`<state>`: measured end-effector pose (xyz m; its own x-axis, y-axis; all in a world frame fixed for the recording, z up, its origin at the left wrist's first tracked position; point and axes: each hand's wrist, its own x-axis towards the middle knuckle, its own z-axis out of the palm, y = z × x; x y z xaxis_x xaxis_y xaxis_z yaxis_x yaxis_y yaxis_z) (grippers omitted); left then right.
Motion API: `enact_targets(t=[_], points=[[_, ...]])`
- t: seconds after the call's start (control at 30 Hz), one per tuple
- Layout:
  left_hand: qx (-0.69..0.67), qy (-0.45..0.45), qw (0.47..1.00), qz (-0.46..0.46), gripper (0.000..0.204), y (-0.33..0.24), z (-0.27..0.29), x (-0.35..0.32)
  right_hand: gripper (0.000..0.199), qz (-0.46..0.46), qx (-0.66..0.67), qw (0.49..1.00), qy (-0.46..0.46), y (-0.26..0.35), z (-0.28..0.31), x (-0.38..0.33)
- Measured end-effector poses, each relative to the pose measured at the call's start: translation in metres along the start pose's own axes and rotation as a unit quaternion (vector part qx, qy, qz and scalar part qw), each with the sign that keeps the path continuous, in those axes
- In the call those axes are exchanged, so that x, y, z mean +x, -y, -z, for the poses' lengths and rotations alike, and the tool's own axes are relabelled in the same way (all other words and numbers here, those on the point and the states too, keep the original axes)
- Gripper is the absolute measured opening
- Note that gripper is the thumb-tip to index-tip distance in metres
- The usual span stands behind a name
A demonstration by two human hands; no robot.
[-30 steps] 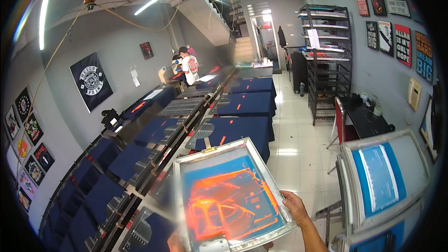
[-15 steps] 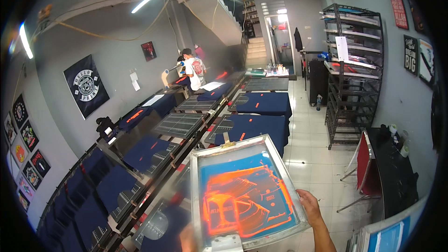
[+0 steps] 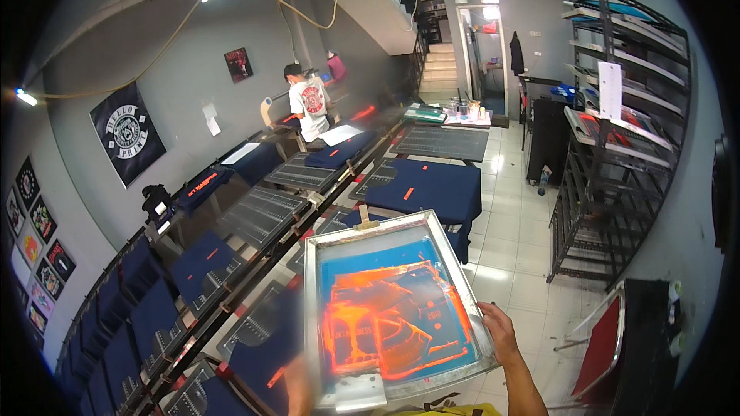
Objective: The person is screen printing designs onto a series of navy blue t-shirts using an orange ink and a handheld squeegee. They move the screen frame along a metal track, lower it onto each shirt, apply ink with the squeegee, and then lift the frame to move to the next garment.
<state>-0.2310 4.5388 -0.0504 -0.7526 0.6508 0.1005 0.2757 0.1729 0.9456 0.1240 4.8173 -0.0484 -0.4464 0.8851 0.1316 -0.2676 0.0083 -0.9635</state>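
A screen printing frame with a pale metal border is held up in front of me, tilted. Its blue mesh is smeared with bright orange ink, most thickly toward the lower left. My right hand is closed on the frame's right edge. At the lower left edge is my left hand, blurred and partly behind the frame, its fingers hidden. A metal plate is fixed to the near end, a small brass-coloured piece to the far end.
Navy shirts with small orange prints lie on a row of printing boards. More boards run along the left, where a person in a white shirt stands farther back. On the right are a metal rack of frames and a red chair.
My viewpoint has shifted along the row of boards, bringing the person and the rack closer. The screen printing frame has come along, still in front of me, with my right hand on its edge.
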Motion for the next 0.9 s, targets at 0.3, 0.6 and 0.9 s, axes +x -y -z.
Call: enact_targets(t=[0.3,0.6,0.9], points=[[-0.031,-0.063,0.996,0.058,0.044,-0.030,-0.124,0.101,0.049,-0.010,-0.023,0.998,0.061,-0.008,0.068,0.193],[-0.201,-0.112,0.970,0.082,0.045,-0.044,-0.279,0.244,0.047,-0.030,-0.036,0.996,0.078,-0.022,0.140,0.419],[-0.302,-0.163,0.937,0.073,0.044,-0.059,-0.402,0.325,0.050,-0.035,-0.022,0.991,0.131,-0.022,0.198,0.595]])
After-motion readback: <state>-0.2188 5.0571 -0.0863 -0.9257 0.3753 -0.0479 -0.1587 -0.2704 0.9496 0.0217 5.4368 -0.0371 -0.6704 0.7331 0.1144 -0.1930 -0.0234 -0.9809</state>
